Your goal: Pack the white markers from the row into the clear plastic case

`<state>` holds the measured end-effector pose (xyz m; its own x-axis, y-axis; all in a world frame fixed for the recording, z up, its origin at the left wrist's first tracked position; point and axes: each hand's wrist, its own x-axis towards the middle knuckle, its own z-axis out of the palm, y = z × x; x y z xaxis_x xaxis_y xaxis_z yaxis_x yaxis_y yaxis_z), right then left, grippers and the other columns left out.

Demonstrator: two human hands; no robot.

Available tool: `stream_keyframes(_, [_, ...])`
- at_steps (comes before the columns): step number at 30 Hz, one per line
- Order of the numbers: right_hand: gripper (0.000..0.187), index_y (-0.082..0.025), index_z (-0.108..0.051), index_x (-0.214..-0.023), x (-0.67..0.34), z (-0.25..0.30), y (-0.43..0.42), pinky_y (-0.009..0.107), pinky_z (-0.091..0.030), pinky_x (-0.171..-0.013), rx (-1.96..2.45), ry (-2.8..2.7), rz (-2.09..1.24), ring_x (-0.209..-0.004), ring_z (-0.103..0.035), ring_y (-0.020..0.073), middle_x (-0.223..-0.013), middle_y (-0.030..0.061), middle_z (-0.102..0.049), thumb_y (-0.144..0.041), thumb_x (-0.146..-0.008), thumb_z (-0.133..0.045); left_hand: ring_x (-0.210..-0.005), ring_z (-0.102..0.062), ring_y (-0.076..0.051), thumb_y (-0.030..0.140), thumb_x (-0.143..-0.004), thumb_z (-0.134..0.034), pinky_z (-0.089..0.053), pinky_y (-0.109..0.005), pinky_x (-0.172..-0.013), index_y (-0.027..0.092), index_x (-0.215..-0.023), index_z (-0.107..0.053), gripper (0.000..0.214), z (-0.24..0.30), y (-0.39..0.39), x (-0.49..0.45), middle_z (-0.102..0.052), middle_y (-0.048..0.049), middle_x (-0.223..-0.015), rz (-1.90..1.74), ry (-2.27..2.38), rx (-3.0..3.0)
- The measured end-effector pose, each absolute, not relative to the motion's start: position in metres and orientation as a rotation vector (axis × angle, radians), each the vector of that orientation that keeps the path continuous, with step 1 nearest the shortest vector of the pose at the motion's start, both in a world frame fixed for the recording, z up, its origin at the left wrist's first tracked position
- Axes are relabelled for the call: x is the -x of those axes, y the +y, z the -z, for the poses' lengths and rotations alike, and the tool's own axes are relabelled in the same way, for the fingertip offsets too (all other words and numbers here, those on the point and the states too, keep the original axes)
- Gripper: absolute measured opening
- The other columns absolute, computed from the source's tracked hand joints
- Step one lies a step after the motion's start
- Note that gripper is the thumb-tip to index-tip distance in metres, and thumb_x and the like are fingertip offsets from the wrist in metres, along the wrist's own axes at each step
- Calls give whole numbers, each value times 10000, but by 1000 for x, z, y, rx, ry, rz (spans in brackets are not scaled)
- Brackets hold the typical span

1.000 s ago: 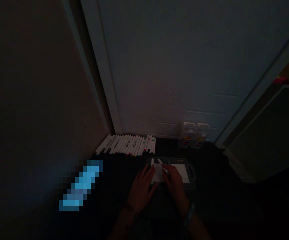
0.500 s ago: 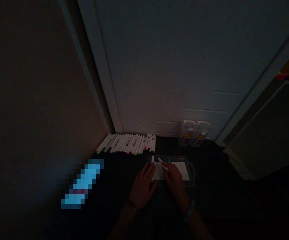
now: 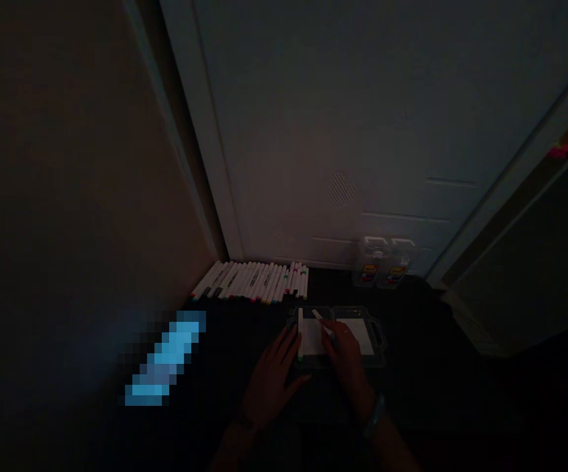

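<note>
The scene is very dark. An open clear plastic case (image 3: 377, 337) with white inserts lies on a dark floor. My left hand (image 3: 271, 380) rests at the case's left edge with fingers spread, beside a white marker (image 3: 300, 331) lying upright along that edge. My right hand (image 3: 345, 354) is over the case's middle, fingers closed on a second white marker (image 3: 320, 320) that points up and left. A bracelet sits on my right wrist.
A row of several white markers (image 3: 251, 282) lies on the floor against a pale door (image 3: 362, 131). Two clear boxes (image 3: 384, 262) with coloured labels stand at the door's foot. A wall is on the left, furniture (image 3: 524, 262) on the right, a glowing blue blurred patch (image 3: 166, 360) lower left.
My left hand has slid down and back a little, uncovering the marker at the case's left edge. The right hand has barely moved.
</note>
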<state>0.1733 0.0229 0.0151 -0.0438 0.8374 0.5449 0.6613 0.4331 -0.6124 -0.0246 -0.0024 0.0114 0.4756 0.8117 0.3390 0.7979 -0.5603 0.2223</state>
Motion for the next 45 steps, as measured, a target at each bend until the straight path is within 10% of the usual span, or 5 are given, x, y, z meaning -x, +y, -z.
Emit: stream_keyframes(45, [299,-262,-595,-1129,-175,-25,16,358,-469,-851,1230,-1709,-145,-986,-569,201,-1051,52,-636,-197,-856,-493,-1245,-388,-218,396,-915,-368,-322,-430,-1030,279,-1351,-352,452,-50,30,3,-415,-51,-1378,-978,1383,-2250])
